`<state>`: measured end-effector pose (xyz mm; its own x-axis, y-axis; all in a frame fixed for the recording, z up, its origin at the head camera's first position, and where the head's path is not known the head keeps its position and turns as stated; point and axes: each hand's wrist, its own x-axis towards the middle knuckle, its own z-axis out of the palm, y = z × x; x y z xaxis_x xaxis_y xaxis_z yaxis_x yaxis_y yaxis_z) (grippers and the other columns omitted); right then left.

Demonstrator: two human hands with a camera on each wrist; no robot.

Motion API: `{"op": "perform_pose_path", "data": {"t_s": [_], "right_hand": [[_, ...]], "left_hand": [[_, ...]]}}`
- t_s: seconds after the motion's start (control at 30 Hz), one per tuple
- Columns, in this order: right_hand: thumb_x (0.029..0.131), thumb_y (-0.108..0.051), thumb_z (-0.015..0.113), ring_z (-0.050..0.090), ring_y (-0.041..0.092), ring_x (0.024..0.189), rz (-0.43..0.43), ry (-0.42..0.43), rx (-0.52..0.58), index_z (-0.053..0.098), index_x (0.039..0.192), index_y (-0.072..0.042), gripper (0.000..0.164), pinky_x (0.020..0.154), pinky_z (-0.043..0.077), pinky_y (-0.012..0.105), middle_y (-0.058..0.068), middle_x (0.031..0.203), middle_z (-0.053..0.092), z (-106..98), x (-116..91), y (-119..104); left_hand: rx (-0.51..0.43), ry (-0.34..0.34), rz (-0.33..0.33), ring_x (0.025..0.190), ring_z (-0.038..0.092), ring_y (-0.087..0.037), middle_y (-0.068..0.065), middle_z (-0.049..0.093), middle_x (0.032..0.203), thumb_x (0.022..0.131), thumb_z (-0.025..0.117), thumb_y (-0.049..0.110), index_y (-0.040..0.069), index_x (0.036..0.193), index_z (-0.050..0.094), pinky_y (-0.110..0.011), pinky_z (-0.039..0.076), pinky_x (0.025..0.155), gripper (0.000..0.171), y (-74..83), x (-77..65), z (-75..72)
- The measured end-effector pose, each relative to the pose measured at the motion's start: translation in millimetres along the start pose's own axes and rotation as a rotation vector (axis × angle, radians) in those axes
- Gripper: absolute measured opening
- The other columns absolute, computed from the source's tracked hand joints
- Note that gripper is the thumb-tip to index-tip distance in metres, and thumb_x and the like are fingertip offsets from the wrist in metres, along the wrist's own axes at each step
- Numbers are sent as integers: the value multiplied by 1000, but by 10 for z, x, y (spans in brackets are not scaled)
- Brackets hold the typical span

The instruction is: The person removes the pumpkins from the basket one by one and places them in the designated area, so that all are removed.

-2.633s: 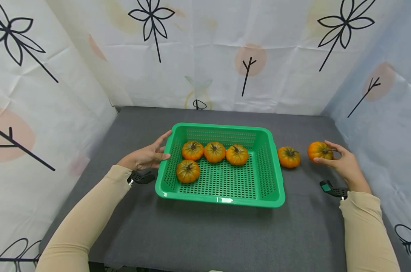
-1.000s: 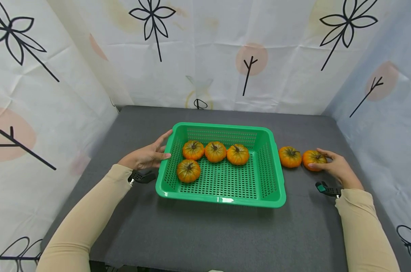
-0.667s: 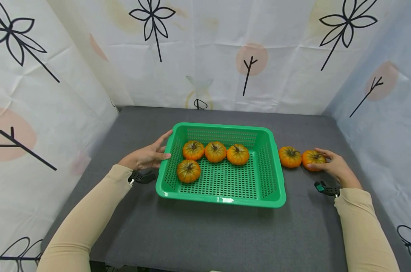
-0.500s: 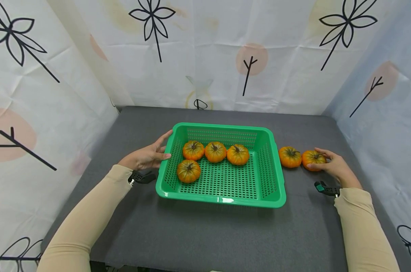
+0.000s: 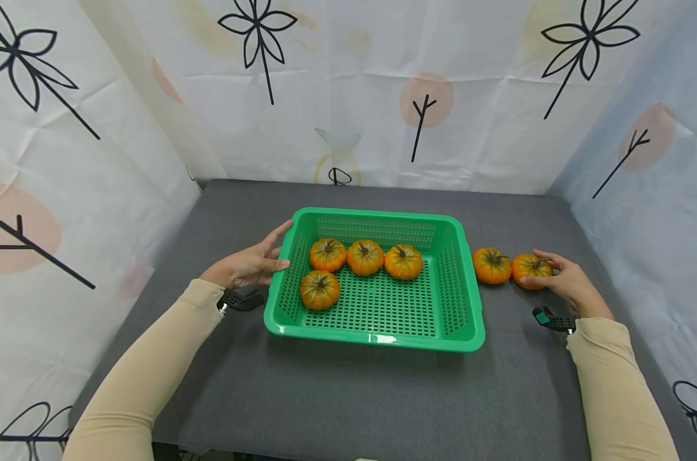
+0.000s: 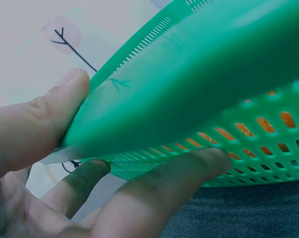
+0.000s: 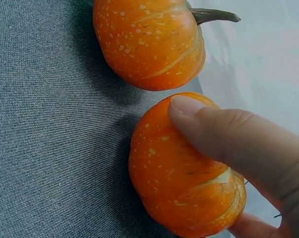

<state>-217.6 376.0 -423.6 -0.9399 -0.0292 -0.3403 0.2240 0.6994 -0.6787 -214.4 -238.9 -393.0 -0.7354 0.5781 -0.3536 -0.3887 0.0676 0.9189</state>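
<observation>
Both busy: left grip [image 5: 246, 266] pinches green basket [image 5: 348, 337], right grip [image 5: 571, 283] holds outer pumpkin [image 5: 527, 269]. Leftward nudge could roll inner pumpkin [image 5: 491, 266].

A dark grey surface [image 5: 371, 403], finely woven in the right wrist view, runs back to creased white sheeting [image 5: 360, 77] that rises behind it and along both sides (the right side has a bluish cast). Printed high up are three black outlined flowers: a left flower [image 5: 15, 48], a middle flower [image 5: 257, 24] and a right flower [image 5: 590, 36]. Lower down, each panel carries a peach disc [image 5: 434, 115] crossed by a bare black twig [image 5: 419, 132]. Black leaf-like loops [image 5: 31, 440] mark the lower left. A pale object [image 5: 365, 459] at the bottom edge is too cropped to identify.
</observation>
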Motion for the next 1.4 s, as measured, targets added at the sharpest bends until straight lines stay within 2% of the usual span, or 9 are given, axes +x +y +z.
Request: {"op": "perform_pose_path", "data": {"t_s": [0.47, 0.97, 1.17, 1.4], "right_hand": [[87, -39, 72, 8, 61, 136, -4, -21, -1, 10, 155, -7, 98, 106, 17, 73, 41, 151, 5, -10, 3, 15], [88, -38, 72, 7, 61, 136, 2, -27, 2, 8, 155, -7, 98, 106, 16, 73, 41, 151, 4, -18, 2, 12], [89, -39, 71, 7, 61, 136, 2, -17, 5, 9, 155, -6, 97, 107, 16, 73, 41, 151, 4, -16, -6, 8], [92, -41, 66, 11, 60, 136, -23, 20, 38, 4, 155, -3, 96, 105, 21, 73, 42, 150, 5, 7, -76, 23]], "left_hand": [[28, -17, 12, 124, 53, -39, -15, 10, 162, 97, 56, 2, 50, 151, -9, -57, 51, 92, 97, -12, 8, -22], [41, -26, 19, 123, 55, -37, -15, 11, 162, 97, 56, 3, 49, 151, -11, -57, 51, 92, 97, -17, 9, -32], [32, -16, 10, 126, 52, -39, -14, 10, 162, 97, 56, 3, 50, 151, -9, -56, 51, 93, 97, -19, 11, -25], [25, -14, 6, 126, 51, -41, -14, 9, 162, 98, 54, 1, 51, 150, -9, -57, 51, 93, 96, -18, 13, -24]]}}
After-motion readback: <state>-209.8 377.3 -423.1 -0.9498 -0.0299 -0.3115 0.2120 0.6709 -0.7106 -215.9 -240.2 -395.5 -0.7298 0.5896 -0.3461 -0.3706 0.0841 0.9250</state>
